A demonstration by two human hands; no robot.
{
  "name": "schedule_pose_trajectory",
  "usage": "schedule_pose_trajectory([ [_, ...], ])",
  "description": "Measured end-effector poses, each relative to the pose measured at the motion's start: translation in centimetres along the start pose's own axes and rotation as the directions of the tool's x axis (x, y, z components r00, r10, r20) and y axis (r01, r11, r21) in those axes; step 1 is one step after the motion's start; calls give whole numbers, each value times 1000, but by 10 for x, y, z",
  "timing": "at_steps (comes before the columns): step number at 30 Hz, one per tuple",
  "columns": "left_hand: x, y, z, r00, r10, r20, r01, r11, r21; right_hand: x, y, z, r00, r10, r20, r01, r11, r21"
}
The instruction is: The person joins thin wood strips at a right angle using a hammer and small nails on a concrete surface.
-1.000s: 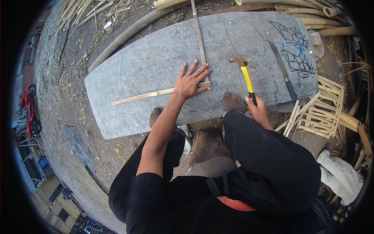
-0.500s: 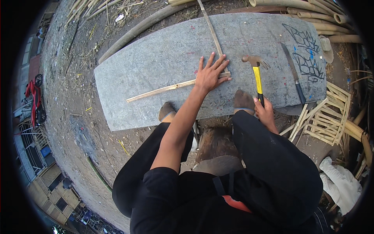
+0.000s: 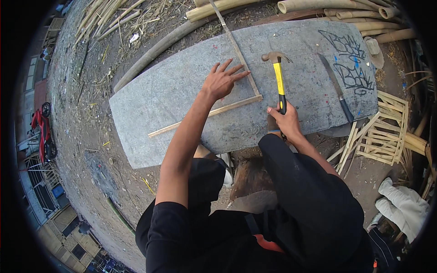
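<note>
Two thin bamboo strips meet at a corner on the grey board: a long strip (image 3: 233, 42) runs away from me, and a shorter strip (image 3: 214, 112) lies crosswise. My left hand (image 3: 221, 83), fingers spread, is over the board beside the long strip, with its fingertips close to that strip. Whether they touch it I cannot tell. In my right hand (image 3: 287, 122) is the black lower end of a claw hammer (image 3: 278, 78) with a yellow handle. Its head points away from me, right of the corner. A knife (image 3: 334, 82) with a dark handle lies farther right.
The grey board (image 3: 150, 104) spans the ground before my legs. Slatted bamboo frames (image 3: 380, 136) lie at its right end. Bamboo poles (image 3: 309, 6) are stacked behind it. White cloth (image 3: 400, 204) lies at lower right, and a wooden stump (image 3: 250, 177) stands between my legs.
My left hand has come off the strips' corner and shifted left. My right hand has carried the hammer left and slightly away from me, over the board. The view has shifted a little.
</note>
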State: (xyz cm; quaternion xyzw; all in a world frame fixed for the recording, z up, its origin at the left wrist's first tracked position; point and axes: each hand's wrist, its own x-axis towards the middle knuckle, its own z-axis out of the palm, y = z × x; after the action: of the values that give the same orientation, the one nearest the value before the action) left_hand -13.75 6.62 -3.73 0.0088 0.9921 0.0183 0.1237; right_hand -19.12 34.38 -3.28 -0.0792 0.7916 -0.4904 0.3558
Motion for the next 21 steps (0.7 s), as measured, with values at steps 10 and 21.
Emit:
schedule_pose_trajectory([
  [10, 49, -22, 3, 948, 296, -121, -305, 950, -64, 8, -26, 54, 969, 247, -12, -232, 921, 312],
  [21, 34, -24, -9, 979, 196, -60, -191, 978, 83, 21, -38, 82, 956, 283, -77, -226, 879, 420],
])
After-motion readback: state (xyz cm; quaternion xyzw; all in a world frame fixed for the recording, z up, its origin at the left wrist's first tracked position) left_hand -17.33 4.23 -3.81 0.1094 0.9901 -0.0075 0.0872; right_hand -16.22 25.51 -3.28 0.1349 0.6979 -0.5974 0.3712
